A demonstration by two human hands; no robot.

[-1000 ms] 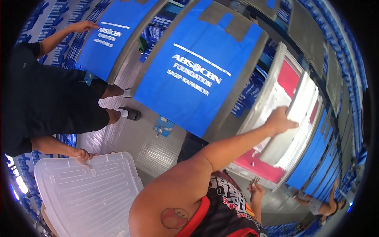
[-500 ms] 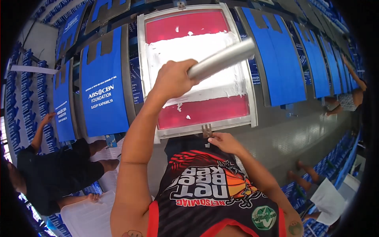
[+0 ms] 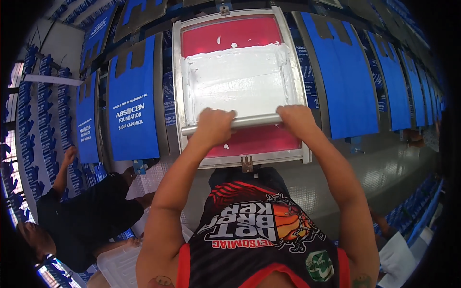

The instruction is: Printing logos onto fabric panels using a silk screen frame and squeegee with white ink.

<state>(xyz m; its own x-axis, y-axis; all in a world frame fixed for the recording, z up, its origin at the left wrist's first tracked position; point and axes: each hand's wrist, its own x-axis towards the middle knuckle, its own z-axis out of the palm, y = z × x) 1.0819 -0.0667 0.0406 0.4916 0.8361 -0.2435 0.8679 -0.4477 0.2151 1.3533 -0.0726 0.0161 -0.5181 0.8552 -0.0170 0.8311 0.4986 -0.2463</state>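
A silver screen-printing squeegee (image 3: pixel 257 120) lies crosswise over the near part of a printing screen (image 3: pixel 178 96). My left hand (image 3: pixel 216 127) is closed around its left portion, and my right hand (image 3: pixel 297 119) grips the right end. Inside the pale frame is a red mesh border (image 3: pixel 230 32) around a wide area coated with white ink (image 3: pixel 235 79). Ridges of ink and small stray blobs show along the edges. The squeegee's blade is hidden beneath the handle. A metal clamp (image 3: pixel 247 164) sits at the middle of the frame's near edge, close to my body.
Blue bags (image 3: pixel 134 93) lie on grey boards to the left, and more blue bags (image 3: pixel 341 81) line the right. A person in dark clothing (image 3: pixel 91 211) is at the lower left, beside a translucent plastic tray (image 3: pixel 120 264). White cloth or paper (image 3: pixel 396 259) shows at lower right.
My right hand has left the clamp and taken hold of the squeegee. The squeegee, raised and tilted before, is now down across the near part of the screen in both hands.
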